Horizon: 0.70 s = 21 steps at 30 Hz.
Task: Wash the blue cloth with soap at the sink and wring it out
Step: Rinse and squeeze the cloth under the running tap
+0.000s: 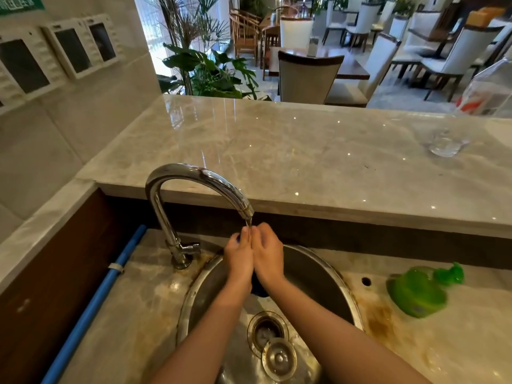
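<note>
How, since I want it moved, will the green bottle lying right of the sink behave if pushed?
The green bottle lies on its side, so it cannot tip; its broad body would probably slide more than roll. The counter under it looks wet, so it may be slippery. It looks plastic, likely light and sturdy.

2 bare forearms reach in from the lower edge and converge at the wrists. Left hand (238,254) and right hand (268,253) are pressed side by side, backs up, touching along their inner edges. Fingers of both curl inward, gripping a bunched dark blue cloth (259,286) between the palms. Most of the cloth is hidden.
</note>
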{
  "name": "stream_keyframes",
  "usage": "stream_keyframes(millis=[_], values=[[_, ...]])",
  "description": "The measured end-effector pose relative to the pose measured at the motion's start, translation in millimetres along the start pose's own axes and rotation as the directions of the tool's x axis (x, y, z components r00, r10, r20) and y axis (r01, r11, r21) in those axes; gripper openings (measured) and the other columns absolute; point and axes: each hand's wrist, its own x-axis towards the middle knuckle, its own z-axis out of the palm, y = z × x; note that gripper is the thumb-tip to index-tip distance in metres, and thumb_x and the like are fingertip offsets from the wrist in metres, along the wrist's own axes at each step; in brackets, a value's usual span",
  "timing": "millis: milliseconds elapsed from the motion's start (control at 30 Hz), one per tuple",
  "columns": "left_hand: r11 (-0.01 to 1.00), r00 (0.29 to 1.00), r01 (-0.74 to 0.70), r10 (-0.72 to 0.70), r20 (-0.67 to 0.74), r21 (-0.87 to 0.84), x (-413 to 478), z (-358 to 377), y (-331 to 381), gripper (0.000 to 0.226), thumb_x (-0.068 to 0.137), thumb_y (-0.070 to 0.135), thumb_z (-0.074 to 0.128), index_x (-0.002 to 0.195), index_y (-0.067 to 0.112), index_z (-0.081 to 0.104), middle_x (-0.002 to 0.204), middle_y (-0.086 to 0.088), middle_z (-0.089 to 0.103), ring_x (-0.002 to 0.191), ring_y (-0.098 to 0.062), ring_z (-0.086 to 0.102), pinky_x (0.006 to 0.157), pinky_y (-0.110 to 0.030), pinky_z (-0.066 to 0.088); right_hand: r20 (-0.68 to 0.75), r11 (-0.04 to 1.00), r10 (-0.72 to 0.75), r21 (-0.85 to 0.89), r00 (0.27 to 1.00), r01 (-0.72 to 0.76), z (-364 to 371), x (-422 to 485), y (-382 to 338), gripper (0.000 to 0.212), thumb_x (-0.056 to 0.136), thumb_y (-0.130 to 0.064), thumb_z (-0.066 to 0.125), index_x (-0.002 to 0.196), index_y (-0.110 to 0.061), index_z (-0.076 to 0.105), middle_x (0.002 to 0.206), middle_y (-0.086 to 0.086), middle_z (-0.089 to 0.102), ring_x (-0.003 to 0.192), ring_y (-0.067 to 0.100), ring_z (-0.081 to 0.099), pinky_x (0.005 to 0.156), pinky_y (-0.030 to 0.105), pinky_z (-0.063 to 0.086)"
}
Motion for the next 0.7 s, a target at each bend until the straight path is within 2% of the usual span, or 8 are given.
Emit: stream_keyframes(millis=[133, 233, 333, 400, 467, 533, 600, 700], values=[[0.999, 0.999, 0.037, -0.037, 0.036, -0.001, 4, -1, -5, 0.029, 0.099, 0.030, 0.042, 0.084, 0.014, 0.061, 0.074, -0.004, 0.062, 0.073, -0.016, 0.062, 0.058, -0.023, 0.044, 0.105, 0.999, 0.049, -0.016, 0.993, -0.048, -2, 10, 1, 0.033, 0.098, -0.028, 0.046, 0.070, -0.017, 0.059, 0.065, -0.002, 0.058, 0.062, 0.011, 0.056, 0.063, 0.032, 0.045], [0.991, 0.978, 0.106, -0.118, 0.169, 0.080, 14, -10, -18, 0.036, 0.094, 0.045, 0.046, 0.096, 0.014, 0.064, 0.086, -0.006, 0.065, 0.097, -0.031, 0.064, 0.073, -0.028, 0.047, 0.308, 0.968, 0.183, 0.111, 0.934, -0.226, -9, 16, 3, 0.034, 0.099, -0.029, 0.047, 0.070, -0.018, 0.061, 0.065, 0.000, 0.058, 0.064, 0.013, 0.056, 0.068, 0.029, 0.047], [0.988, 0.961, 0.092, -0.120, 0.251, 0.121, 11, -33, -10, 0.021, 0.095, 0.041, 0.047, 0.098, 0.027, 0.062, 0.102, -0.005, 0.065, 0.099, -0.025, 0.061, 0.089, -0.041, 0.048, 0.430, 0.939, 0.237, 0.127, 0.871, -0.319, -28, 26, 6, 0.025, 0.096, -0.034, 0.052, 0.079, -0.017, 0.061, 0.075, 0.002, 0.061, 0.069, 0.013, 0.059, 0.067, 0.024, 0.049], [0.994, 0.954, 0.051, -0.076, 0.291, 0.092, 13, -52, -5, 0.015, 0.096, 0.032, 0.050, 0.099, 0.023, 0.062, 0.107, -0.009, 0.065, 0.095, -0.023, 0.062, 0.082, -0.036, 0.052, 0.519, 0.944, 0.228, 0.091, 0.824, -0.318, -45, 31, 7, 0.015, 0.088, -0.032, 0.065, 0.089, -0.018, 0.060, 0.092, 0.004, 0.065, 0.083, 0.018, 0.064, 0.067, 0.021, 0.053], [0.997, 0.945, 0.023, -0.047, 0.323, 0.076, 16, -64, -2, 0.015, 0.094, 0.025, 0.052, 0.100, 0.017, 0.063, 0.107, -0.014, 0.066, 0.092, -0.023, 0.064, 0.070, -0.029, 0.052, 0.644, 0.968, 0.208, -0.030, 0.736, -0.248, -58, 30, 6, 0.027, 0.081, -0.027, 0.074, 0.105, -0.024, 0.060, 0.112, 0.005, 0.064, 0.099, 0.022, 0.066, 0.075, 0.024, 0.055], [0.992, 0.937, 0.032, -0.073, 0.343, 0.124, 16, -62, -1, 0.014, 0.093, 0.022, 0.054, 0.100, 0.017, 0.065, 0.108, -0.014, 0.067, 0.093, -0.024, 0.064, 0.071, -0.030, 0.052, 0.717, 0.988, 0.136, -0.146, 0.683, -0.043, -60, 26, 3, 0.025, 0.082, -0.023, 0.072, 0.105, -0.022, 0.063, 0.111, 0.005, 0.066, 0.100, 0.020, 0.065, 0.084, 0.030, 0.054], [0.984, 0.928, 0.042, -0.103, 0.358, 0.174, 11, -56, 3, 0.013, 0.093, 0.023, 0.055, 0.098, 0.018, 0.066, 0.105, -0.011, 0.068, 0.095, -0.025, 0.064, 0.081, -0.037, 0.052, 0.703, 0.979, 0.048, -0.174, 0.710, 0.106, -54, 19, -1, 0.007, 0.085, -0.022, 0.070, 0.090, -0.020, 0.065, 0.096, 0.005, 0.066, 0.091, 0.018, 0.063, 0.085, 0.033, 0.050], [0.993, 0.906, 0.049, -0.089, 0.413, 0.107, 5, -51, 12, 0.014, 0.092, 0.021, 0.057, 0.100, 0.015, 0.066, 0.102, -0.009, 0.068, 0.095, -0.024, 0.064, 0.089, -0.038, 0.049, 0.573, 0.985, -0.047, -0.111, 0.818, 0.134, -53, 18, 2, 0.011, 0.089, -0.022, 0.065, 0.081, -0.029, 0.064, 0.090, -0.007, 0.059, 0.096, 0.009, 0.052, 0.085, 0.028, 0.040]])
